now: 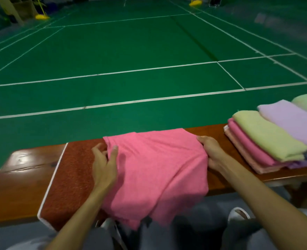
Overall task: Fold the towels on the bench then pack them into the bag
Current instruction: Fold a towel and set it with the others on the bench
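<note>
Pink towel (156, 168) lies at lower centre on the bench (22, 177), left hand (104, 166) and right hand (211, 152) pinching its side edges; its overhanging near part may drag the fold askew.

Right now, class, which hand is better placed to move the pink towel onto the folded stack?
The right hand, probably. It grips the right edge of the pink towel, the side nearest the folded stack on the bench. The left hand holds the opposite edge.

Bench (22, 168) with mat (73, 168), pink towel (158, 168), stack (268, 139)
</note>
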Demonstrator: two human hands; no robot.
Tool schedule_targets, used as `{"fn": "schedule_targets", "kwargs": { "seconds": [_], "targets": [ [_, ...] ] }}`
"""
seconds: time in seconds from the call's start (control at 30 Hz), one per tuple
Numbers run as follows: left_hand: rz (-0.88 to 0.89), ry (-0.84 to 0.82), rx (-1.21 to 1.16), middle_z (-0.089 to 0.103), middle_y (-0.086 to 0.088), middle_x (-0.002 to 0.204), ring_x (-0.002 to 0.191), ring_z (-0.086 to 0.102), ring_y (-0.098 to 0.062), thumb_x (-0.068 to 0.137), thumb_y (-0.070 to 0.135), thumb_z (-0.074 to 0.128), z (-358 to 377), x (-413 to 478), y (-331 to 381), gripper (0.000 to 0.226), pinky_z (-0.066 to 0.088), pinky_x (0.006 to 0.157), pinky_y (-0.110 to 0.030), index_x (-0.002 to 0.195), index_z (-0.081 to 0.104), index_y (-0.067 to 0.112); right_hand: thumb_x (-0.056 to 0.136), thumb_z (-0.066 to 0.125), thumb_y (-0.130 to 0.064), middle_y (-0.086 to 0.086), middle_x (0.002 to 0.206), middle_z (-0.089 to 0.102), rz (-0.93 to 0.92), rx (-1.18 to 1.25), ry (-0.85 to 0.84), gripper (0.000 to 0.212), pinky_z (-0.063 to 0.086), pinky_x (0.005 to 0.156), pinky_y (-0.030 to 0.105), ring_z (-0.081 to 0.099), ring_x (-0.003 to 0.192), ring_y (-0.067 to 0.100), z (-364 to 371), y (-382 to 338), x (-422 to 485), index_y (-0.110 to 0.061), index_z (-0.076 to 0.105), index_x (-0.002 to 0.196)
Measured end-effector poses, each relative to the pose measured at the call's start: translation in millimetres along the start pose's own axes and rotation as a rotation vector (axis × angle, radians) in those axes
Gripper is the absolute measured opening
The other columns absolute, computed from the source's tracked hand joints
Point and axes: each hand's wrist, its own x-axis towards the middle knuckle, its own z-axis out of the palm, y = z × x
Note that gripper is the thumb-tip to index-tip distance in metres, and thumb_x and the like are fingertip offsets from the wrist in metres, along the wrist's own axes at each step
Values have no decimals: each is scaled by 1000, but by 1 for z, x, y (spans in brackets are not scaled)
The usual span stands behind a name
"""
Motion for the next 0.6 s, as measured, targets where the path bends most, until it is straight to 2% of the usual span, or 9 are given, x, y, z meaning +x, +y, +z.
{"fn": "schedule_targets", "kwargs": {
  "seconds": [0.1, 0.2, 0.23, 0.3, 0.4, 0.47, 0.53, 0.6],
  "targets": [
    [102, 27, 294, 65, -13, 125, 117, 53, -36, 94, 55, 41, -11, 7, -18, 56, 40, 98, -47, 132, 55, 16, 103, 46, -7, 4, 68, 64, -66, -146, 84, 31, 44, 53, 21, 56, 60, 12, -17, -6, 6, -5, 65, 80],
    [167, -16, 654, 54, -12, 128, 117, 44, -36, 93, 59, 35, -24, 14, -38, 57, 38, 99, -55, 126, 63, 22, 100, 51, -17, 10, 87, 63, -125, -223, 191, 24, 44, 66, 29, 54, 83, 22, -33, -2, 22, 3, 64, 102],
    [165, -6, 727, 52, -13, 127, 117, 44, -37, 92, 60, 36, -31, 18, -43, 58, 38, 98, -56, 127, 62, 22, 101, 52, -17, 8, 90, 61, -150, -250, 235, 19, 44, 69, 31, 53, 86, 22, -36, -1, 25, 0, 62, 103],
    [164, 28, 839, 51, -16, 126, 115, 45, -39, 89, 62, 38, -45, 27, -50, 61, 39, 96, -57, 128, 59, 20, 102, 48, -12, 4, 90, 55, -202, -328, 311, 13, 43, 74, 34, 49, 85, 17, -38, -3, 26, -11, 55, 92],
    [91, 73, 924, 51, -22, 126, 115, 47, -44, 87, 59, 39, -59, 37, -55, 64, 40, 94, -58, 127, 56, 12, 103, 45, -14, 4, 87, 49, -265, -402, 384, 19, 41, 76, 37, 46, 83, 17, -43, -2, 26, -16, 45, 84],
    [5, 85, 957, 51, -27, 127, 117, 47, -47, 86, 50, 46, -59, 38, -51, 59, 39, 96, -59, 124, 55, 6, 105, 43, -16, 3, 90, 47, -324, -454, 414, 13, 39, 74, 35, 43, 81, 15, -48, -3, 24, -14, 44, 93],
    [-102, 102, 953, 50, -32, 129, 121, 45, -48, 87, 36, 55, -54, 39, -43, 51, 37, 101, -59, 121, 54, -1, 107, 41, -17, 4, 96, 48, -374, -499, 455, 10, 35, 80, 34, 44, 87, 16, -55, -3, 20, -10, 45, 102],
    [-116, 116, 909, 48, -36, 130, 123, 43, -51, 85, 26, 60, -45, 37, -35, 50, 36, 103, -60, 120, 53, -8, 106, 41, -19, 6, 96, 50, -416, -593, 468, 12, 33, 79, 34, 46, 89, 20, -57, -1, 13, -8, 44, 102]
  ]
}}
